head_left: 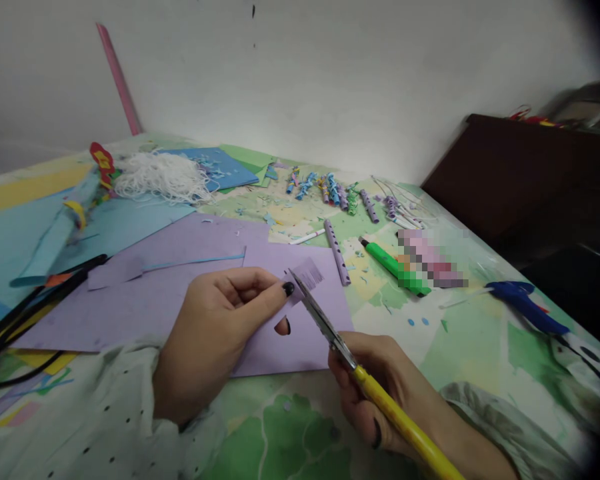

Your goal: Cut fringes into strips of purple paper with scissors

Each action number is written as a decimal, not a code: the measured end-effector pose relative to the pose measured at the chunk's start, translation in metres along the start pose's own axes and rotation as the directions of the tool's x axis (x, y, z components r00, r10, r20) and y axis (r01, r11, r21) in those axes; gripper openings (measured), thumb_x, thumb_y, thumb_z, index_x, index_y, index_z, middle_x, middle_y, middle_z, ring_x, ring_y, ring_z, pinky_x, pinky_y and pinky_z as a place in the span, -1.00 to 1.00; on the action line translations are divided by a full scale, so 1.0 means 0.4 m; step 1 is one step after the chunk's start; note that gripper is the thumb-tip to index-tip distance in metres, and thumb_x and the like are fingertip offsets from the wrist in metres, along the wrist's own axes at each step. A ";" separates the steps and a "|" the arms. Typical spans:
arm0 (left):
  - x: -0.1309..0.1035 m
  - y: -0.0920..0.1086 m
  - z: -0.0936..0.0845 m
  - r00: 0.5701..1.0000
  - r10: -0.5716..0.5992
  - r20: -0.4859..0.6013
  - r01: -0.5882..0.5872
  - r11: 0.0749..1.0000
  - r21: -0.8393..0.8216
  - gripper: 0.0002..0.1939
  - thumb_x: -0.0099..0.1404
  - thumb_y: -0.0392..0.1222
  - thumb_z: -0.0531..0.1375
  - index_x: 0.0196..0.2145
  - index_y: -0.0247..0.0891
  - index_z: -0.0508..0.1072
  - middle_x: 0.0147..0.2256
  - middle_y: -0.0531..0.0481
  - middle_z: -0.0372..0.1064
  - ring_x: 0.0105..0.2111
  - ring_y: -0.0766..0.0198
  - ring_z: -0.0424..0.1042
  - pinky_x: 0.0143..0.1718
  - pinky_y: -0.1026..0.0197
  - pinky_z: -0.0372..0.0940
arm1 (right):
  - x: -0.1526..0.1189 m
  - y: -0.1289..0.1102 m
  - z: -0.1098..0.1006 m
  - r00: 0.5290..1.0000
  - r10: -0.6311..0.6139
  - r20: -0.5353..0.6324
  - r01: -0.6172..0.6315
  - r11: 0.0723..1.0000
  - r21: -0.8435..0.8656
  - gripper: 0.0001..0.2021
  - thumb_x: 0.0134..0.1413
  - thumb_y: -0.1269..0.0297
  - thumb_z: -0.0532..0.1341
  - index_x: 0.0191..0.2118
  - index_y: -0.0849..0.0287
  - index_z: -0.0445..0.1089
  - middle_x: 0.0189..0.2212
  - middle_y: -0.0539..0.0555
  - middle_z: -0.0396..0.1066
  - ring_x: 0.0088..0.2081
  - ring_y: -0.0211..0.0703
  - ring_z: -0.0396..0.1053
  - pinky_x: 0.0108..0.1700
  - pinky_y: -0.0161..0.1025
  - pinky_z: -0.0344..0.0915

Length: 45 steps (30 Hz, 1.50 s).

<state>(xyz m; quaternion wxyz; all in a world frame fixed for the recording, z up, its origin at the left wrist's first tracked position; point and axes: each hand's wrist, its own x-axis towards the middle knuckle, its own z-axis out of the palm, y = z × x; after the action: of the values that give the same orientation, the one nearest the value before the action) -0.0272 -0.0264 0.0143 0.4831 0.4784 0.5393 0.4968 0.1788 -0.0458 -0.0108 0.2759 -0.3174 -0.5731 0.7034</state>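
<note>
My left hand [225, 320] pinches a small purple paper strip [311, 275] between thumb and fingers; the strip's far end is cut into a fine fringe. My right hand [380, 387] is wrapped round yellow-handled scissors [400, 420], whose metal blades point up and left and meet the strip beside my left thumb. Beneath both lies a sheet of purple paper [290, 347]. Just beyond the strip rests a rolled purple tube [337, 252] with dark marks.
A green cutter [395, 267] and a blue glue gun [527, 307] lie to the right. White yarn [163, 177], blue sheets [225, 167] and several curled paper pieces [333, 189] are at the back. Black cables [40, 293] cross the left side.
</note>
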 end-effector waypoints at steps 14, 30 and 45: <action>0.001 0.002 0.006 1.000 0.008 0.008 -0.008 1.000 -0.009 -0.80 0.11 -0.19 0.27 -0.64 -0.20 0.49 -0.66 0.14 0.38 -0.60 0.40 0.27 -0.54 0.35 0.12 | -0.003 -0.011 0.007 1.000 0.015 0.018 -0.014 0.999 -0.032 -0.55 0.05 -0.08 0.29 -0.44 0.13 0.08 -0.49 -0.11 -0.10 -0.50 -0.34 -0.07 -0.52 -0.33 -0.13; -0.004 0.003 0.005 1.000 -0.011 -0.007 0.011 1.000 -0.020 -0.79 0.10 -0.22 0.26 -0.66 -0.21 0.46 -0.66 0.14 0.36 -0.60 0.39 0.25 -0.54 0.34 0.10 | 0.016 -0.025 0.011 0.998 0.023 -0.056 -0.032 0.984 -0.174 -0.40 -0.14 -0.26 0.31 -0.54 0.13 0.02 -0.61 -0.16 -0.13 -0.55 -0.36 -0.17 -0.57 -0.32 -0.21; -0.002 0.001 0.003 1.000 -0.023 0.004 0.023 0.999 -0.034 -0.79 0.11 -0.21 0.26 -0.65 -0.22 0.46 -0.67 0.14 0.36 -0.60 0.40 0.24 -0.54 0.34 0.09 | 0.013 -0.025 0.017 0.994 0.026 -0.107 -0.050 0.971 -0.232 -0.40 -0.17 -0.29 0.30 -0.56 0.13 0.03 -0.62 -0.16 -0.12 -0.56 -0.36 -0.16 -0.59 -0.33 -0.20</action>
<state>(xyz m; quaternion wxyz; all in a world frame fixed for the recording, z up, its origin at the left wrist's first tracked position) -0.0261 -0.0270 0.0148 0.4979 0.4648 0.5354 0.4994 0.1706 -0.0441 -0.0007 0.2521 -0.3945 -0.6308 0.6188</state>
